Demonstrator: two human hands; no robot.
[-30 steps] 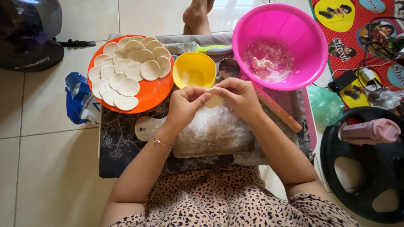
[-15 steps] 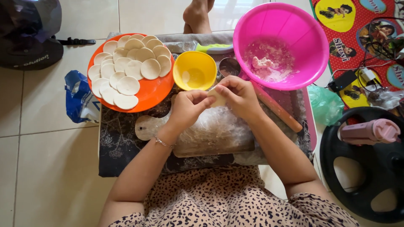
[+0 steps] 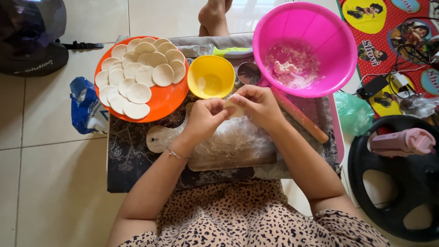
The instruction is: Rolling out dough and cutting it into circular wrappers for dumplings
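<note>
**Both hands pinch 1 small dough piece over the floured board**

Nearest the camera, the floured wooden board (image 3: 233, 146) lies on a dark patterned cloth (image 3: 132, 155). Above its far edge, the left hand (image 3: 208, 116) and the right hand (image 3: 258, 106) meet, fingertips closed narrowly on 1 pale dough piece (image 3: 231, 106) held between them, clear of the board. To do this well, I judge the pressure should stay light and even, the piece turned little by little so its edge keeps a uniform thickness and does not tear.

Just right of the hands, 1 rolling pin (image 3: 299, 116) lies slanted along the board's edge. Beyond the hands stands 1 yellow bowl (image 3: 211, 75), and beside it 1 small round metal cup (image 3: 249, 73). To the left, 1 orange plate (image 3: 167, 101) carries about 17 flat white dough discs (image 3: 139, 75), overlapping. Farthest right, 1 pink basin (image 3: 304, 45) holds scraps of dough and flour.
</note>
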